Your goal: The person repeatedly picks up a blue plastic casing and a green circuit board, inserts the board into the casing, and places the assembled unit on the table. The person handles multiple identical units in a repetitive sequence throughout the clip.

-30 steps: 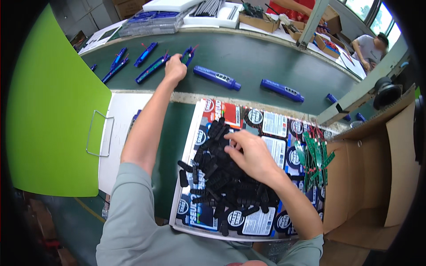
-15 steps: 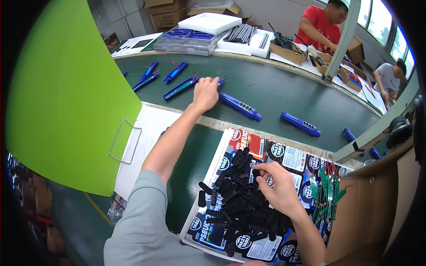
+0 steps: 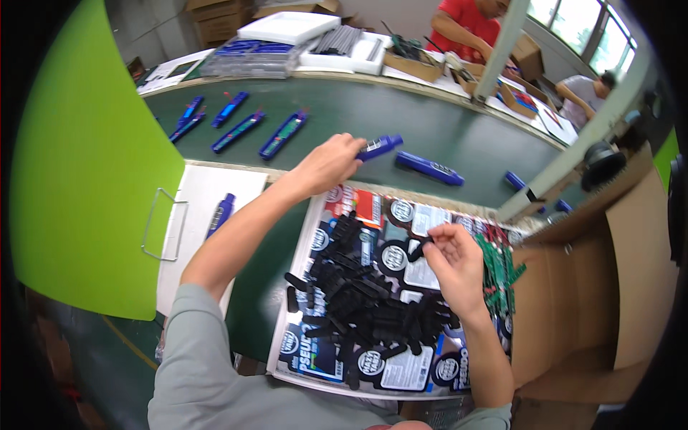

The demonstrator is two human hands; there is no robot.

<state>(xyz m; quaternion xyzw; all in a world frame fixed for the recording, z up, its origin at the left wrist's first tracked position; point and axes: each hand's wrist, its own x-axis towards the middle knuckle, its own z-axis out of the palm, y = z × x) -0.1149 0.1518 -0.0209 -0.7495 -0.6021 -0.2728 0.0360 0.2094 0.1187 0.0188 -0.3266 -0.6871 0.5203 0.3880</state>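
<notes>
My left hand (image 3: 330,166) is closed around the near end of a blue tube-shaped housing (image 3: 382,146) with a row of button openings, held over the green bench. Between the thumb and fingertips of my right hand (image 3: 459,266) is a small black strip-shaped piece (image 3: 421,249). A pile of similar black pieces (image 3: 358,301) lies below and left of that hand, on a board covered with printed sheets (image 3: 401,373). Left of my left hand rests an open blue housing with a green circuit board (image 3: 283,135). Another blue housing (image 3: 430,169) lies to the right.
Several more blue housings (image 3: 229,110) lie at the bench's left. One blue tube (image 3: 221,215) sits on a white sheet beside a green panel (image 3: 93,165). Green circuit strips (image 3: 498,276) lie beside an open cardboard box (image 3: 566,308). Two people work beyond a metal post (image 3: 498,50).
My left hand has let go of the open housing and taken hold of the closed blue one. My right hand has moved away from the pile with a black piece. The view has shifted right.
</notes>
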